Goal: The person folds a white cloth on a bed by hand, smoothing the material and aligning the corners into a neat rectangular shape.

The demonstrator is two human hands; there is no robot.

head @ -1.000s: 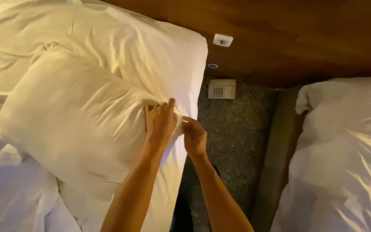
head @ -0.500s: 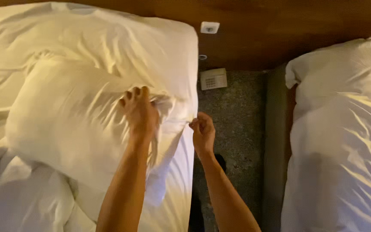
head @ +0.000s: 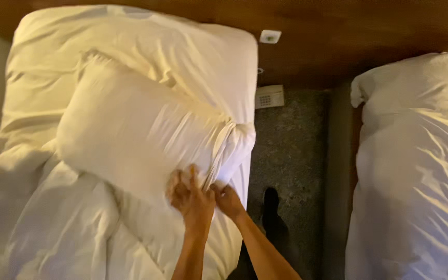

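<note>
Hands at the near corner of a white pillow (head: pixel 130 135) lying on the left bed (head: pixel 130 41): left hand (head: pixel 190 197) pressed flat with fingers spread, right hand (head: pixel 227 199) pinching the bunched pillowcase edge (head: pixel 229 150) beside it.

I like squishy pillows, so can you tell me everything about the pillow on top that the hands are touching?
The top pillow is plump and white, in a soft, wrinkled cloth case. It lies tilted across a bigger flat pillow at the head of the bed, its lower edge resting on the rumpled white sheets. Its case bunches into folds at the end near the bed's edge. The left hand and right hand both press on that lower corner, close together.
</note>
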